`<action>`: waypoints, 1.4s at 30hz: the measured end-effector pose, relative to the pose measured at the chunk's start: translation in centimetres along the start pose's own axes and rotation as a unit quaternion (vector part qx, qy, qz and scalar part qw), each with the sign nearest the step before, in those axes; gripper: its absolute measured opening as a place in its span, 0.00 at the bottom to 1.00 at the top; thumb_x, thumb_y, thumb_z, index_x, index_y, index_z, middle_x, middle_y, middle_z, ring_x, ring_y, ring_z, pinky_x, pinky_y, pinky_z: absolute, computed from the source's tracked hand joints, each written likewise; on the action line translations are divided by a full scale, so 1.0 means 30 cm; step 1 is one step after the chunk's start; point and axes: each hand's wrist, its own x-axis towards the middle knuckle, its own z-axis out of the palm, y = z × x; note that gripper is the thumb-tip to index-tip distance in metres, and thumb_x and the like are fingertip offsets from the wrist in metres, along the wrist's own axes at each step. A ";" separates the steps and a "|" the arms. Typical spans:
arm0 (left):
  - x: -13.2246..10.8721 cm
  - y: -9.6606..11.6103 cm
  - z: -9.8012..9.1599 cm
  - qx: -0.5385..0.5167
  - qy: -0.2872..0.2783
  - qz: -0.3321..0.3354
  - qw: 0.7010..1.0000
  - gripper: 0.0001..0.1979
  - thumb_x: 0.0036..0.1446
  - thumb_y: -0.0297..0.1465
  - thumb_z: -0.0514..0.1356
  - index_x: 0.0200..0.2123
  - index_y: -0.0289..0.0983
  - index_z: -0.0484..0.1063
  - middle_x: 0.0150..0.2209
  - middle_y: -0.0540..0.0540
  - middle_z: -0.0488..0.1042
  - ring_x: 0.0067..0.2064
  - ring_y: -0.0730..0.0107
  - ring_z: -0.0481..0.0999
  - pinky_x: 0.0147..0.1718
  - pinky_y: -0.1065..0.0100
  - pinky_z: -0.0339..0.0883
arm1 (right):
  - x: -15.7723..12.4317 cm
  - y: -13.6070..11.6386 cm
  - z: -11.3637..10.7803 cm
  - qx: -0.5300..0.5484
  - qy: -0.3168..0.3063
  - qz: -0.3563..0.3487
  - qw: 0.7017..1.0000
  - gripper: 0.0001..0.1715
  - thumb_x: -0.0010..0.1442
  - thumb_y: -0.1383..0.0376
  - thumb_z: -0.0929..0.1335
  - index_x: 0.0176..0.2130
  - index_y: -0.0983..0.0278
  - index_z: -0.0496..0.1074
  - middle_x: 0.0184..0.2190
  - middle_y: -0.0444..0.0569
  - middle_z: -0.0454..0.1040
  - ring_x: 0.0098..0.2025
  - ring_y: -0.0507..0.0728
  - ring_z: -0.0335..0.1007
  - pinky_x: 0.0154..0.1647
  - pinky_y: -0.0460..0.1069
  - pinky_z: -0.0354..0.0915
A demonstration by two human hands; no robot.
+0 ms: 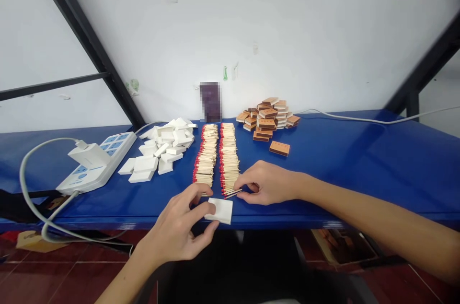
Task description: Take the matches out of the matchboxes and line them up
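A small white matchbox tray (pixel 223 212) lies at the table's front edge, with my left hand (pixel 183 222) gripping its left side between curled fingers and thumb. My right hand (pixel 264 183) is closed in a pinch on matches (pixel 234 192) at the near end of the right-hand row. Red-tipped wooden matches form two long rows, the left row (pixel 206 155) and the right row (pixel 228 155), running away from me with heads to the left. The inside of the tray cannot be made out.
A pile of white matchbox trays (pixel 168 138) sits on the left of the blue table (pixel 334 150). Brown matchboxes (pixel 268 122) are heaped at the back right, with a single matchbox (pixel 279 148) in front. On the far left lie a power strip (pixel 100 165) and its cable (pixel 30 198).
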 end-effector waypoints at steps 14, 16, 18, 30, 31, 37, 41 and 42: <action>0.000 0.000 0.007 0.030 -0.037 0.039 0.998 0.13 0.63 0.31 0.60 0.51 0.39 0.70 0.45 0.43 0.79 0.46 0.60 0.79 0.47 0.60 0.73 | 0.003 0.006 0.001 0.006 -0.009 -0.041 0.999 0.10 0.61 0.70 0.68 0.30 0.65 0.78 0.21 0.40 0.70 0.23 0.47 0.60 0.29 0.44 0.56; -0.007 -0.004 0.005 0.045 -0.032 0.032 0.998 0.19 0.63 0.34 0.61 0.57 0.39 0.69 0.49 0.41 0.79 0.50 0.58 0.79 0.50 0.60 0.74 | 0.001 0.006 0.004 0.016 0.003 -0.025 1.000 0.08 0.60 0.70 0.69 0.32 0.66 0.79 0.20 0.40 0.69 0.22 0.47 0.60 0.29 0.43 0.57; -0.012 -0.008 0.004 0.054 -0.033 0.025 0.998 0.22 0.63 0.35 0.62 0.59 0.39 0.68 0.51 0.40 0.78 0.52 0.57 0.79 0.51 0.59 0.74 | 0.000 0.007 0.006 0.024 0.010 -0.011 1.000 0.06 0.59 0.69 0.70 0.33 0.67 0.80 0.19 0.39 0.68 0.21 0.47 0.61 0.28 0.43 0.57; 0.004 0.004 -0.001 0.033 -0.034 0.033 0.998 0.19 0.58 0.32 0.61 0.53 0.39 0.73 0.47 0.41 0.77 0.47 0.58 0.79 0.46 0.60 0.76 | 0.000 0.007 0.000 0.008 -0.015 -0.035 0.999 0.09 0.61 0.69 0.68 0.36 0.66 0.81 0.22 0.42 0.73 0.24 0.48 0.64 0.30 0.44 0.59; 0.003 0.005 0.000 0.034 -0.030 0.036 0.998 0.18 0.59 0.32 0.60 0.54 0.40 0.73 0.46 0.41 0.78 0.47 0.59 0.79 0.47 0.60 0.76 | 0.000 0.006 0.000 0.009 -0.018 -0.036 0.999 0.09 0.61 0.69 0.68 0.37 0.65 0.81 0.23 0.42 0.74 0.24 0.49 0.64 0.30 0.44 0.59; 0.000 -0.002 0.005 0.044 -0.011 0.039 0.998 0.20 0.61 0.34 0.62 0.56 0.38 0.71 0.47 0.40 0.79 0.48 0.58 0.80 0.50 0.59 0.75 | 0.000 0.002 0.002 0.000 -0.027 -0.059 0.998 0.12 0.62 0.70 0.67 0.42 0.64 0.81 0.24 0.43 0.74 0.26 0.50 0.64 0.31 0.45 0.58; 0.000 -0.004 0.002 0.022 -0.010 0.033 0.999 0.18 0.60 0.35 0.64 0.53 0.38 0.73 0.46 0.41 0.80 0.47 0.59 0.80 0.48 0.60 0.76 | -0.002 -0.008 -0.001 -0.011 -0.038 -0.050 0.998 0.15 0.62 0.70 0.67 0.45 0.63 0.81 0.26 0.43 0.75 0.27 0.50 0.64 0.31 0.45 0.57; 0.001 -0.003 0.001 0.015 -0.014 0.031 0.999 0.17 0.60 0.35 0.64 0.52 0.38 0.73 0.46 0.41 0.80 0.46 0.59 0.80 0.47 0.60 0.75 | -0.002 -0.011 -0.003 -0.011 -0.041 -0.048 0.998 0.15 0.62 0.70 0.67 0.46 0.63 0.80 0.26 0.43 0.75 0.27 0.50 0.64 0.31 0.45 0.57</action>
